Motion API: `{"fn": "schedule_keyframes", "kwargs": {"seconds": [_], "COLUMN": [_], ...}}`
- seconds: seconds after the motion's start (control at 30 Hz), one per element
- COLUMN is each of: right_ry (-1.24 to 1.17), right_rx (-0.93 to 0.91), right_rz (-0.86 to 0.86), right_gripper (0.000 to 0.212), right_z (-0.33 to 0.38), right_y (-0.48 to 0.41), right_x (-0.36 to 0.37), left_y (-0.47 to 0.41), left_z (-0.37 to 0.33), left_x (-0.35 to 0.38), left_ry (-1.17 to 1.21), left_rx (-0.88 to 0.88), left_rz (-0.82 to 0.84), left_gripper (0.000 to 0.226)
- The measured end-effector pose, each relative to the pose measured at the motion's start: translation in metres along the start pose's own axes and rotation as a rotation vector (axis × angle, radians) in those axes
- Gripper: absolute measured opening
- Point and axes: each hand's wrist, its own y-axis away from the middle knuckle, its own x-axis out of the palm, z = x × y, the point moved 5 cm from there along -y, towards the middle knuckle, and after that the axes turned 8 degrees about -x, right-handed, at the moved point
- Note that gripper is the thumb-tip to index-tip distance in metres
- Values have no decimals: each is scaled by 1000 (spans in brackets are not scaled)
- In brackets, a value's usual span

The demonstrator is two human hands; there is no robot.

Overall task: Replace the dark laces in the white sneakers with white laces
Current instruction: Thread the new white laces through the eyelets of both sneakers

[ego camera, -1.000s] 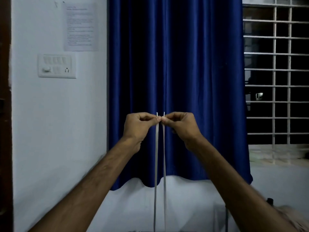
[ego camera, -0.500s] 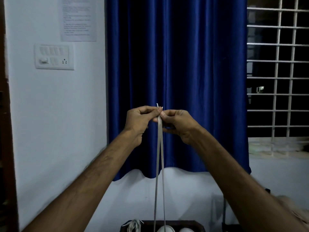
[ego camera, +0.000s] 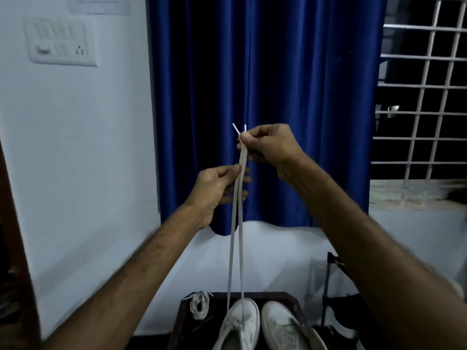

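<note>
Curtain (ego camera: 290,72) behind; lace (ego camera: 243,157) pinched; sneakers (ego camera: 242,322) cropped below.

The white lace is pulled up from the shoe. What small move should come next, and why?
Probably slide the left hand down the white lace toward the left sneaker to take out slack: the right hand pinches both tips together, nearly level, and both strands run down into that sneaker.

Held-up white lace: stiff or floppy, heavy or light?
Likely floppy: the lace hangs straight only because the right hand pinches its tips. Probably light: a fingertip pinch holds it up. Its flat strands may slip through the left hand.
</note>
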Motion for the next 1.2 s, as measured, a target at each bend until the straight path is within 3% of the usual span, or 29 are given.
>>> {"fn": "schedule_keyframes", "kwargs": {"seconds": [0.3,0.53,0.9,1.0,1.13,1.2], "right_ry": [26,-16,-132,-302,-636,-687], "right_rx": [-132,-78,151,187,298,336], "right_rz": [-63,-53,132,156,-78,-233], "right_gripper": [10,12,19,16,20,21], "right_z": [8,9,11,9,-24,-53], "right_y": [-8,-11,2,3,6,11], "right_x": [1,0,4,8,3,-6], "left_y": [-9,-12,-7,-3,13,21], "left_z": [-57,-67,-64,-53,-7,23], "left_x": [3,-2,-3,3,11,9], "left_ry": [-150,-221,-207,-211,-145,-192], "left_rx": [195,245,148,87,-39,-109], "left_rz": [-106,-141,-19,121,295,336], "left_gripper": [23,21,26,32,31,31]}}
